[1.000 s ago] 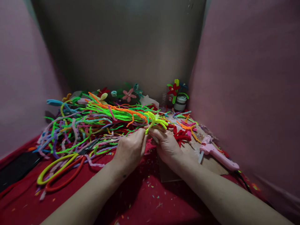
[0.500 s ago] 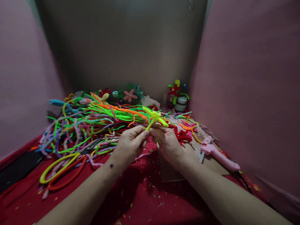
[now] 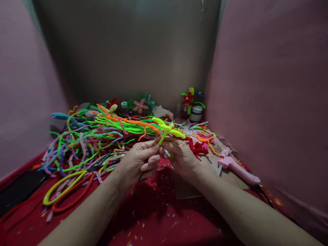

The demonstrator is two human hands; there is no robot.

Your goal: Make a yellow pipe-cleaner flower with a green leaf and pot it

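A yellow pipe-cleaner flower [image 3: 167, 130] is held up in front of me by its stem, petals spread at the top. My left hand [image 3: 144, 158] pinches the stem between thumb and forefinger, the other fingers curled beneath. Close against it, my right hand [image 3: 181, 156] is closed on the same stem from the right side. The lower end of the stem is hidden by my fingers. Just behind my right hand lies a red pipe-cleaner flower [image 3: 198, 148].
Heaped pipe cleaners [image 3: 84, 143] fill the left and middle of the red cloth [image 3: 164, 218]. Scissors [image 3: 68, 191] lie at the near left beside a black flat object [image 3: 22, 189]. A pink glue gun [image 3: 237, 167] rests on the right. Finished flowers [image 3: 140, 106] and a jar [image 3: 196, 113] stand behind.
My left wrist has turned, so its curled fingers now show below the stem. The yellow flower has tilted slightly and moved a little left. The whole view has shifted slightly.
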